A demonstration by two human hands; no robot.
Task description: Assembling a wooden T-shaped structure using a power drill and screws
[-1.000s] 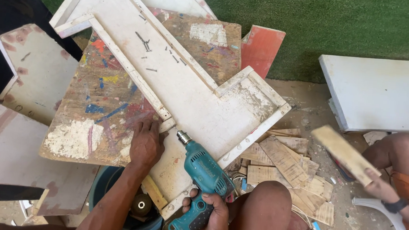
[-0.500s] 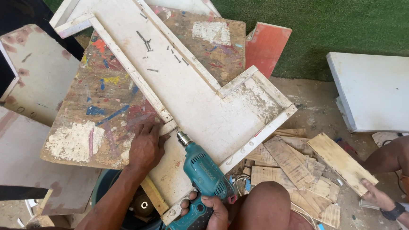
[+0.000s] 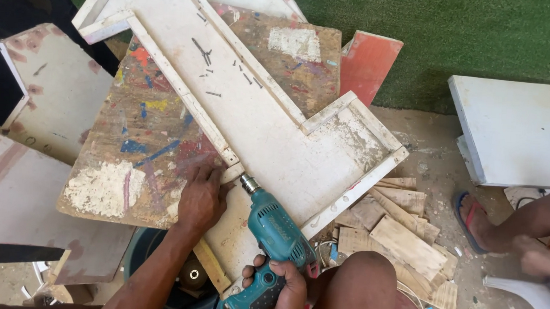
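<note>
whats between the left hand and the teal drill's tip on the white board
In the head view, only the end of the thin white edging strip separates the left hand from the teal drill; its chuck meets that strip.

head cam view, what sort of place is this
Likely an outdoor makeshift carpentry spot: the right hand holds a teal power drill against a white wooden frame on a paint-stained board, with wood offcuts on bare ground.

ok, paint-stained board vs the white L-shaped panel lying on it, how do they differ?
The paint-stained board is bare brown wood, splashed with colours; the white L-shaped panel is painted white. The board is flat and roughly rectangular; the panel has raised strips along its edges and loose screws on it. Both look worn and lie flat.
</note>
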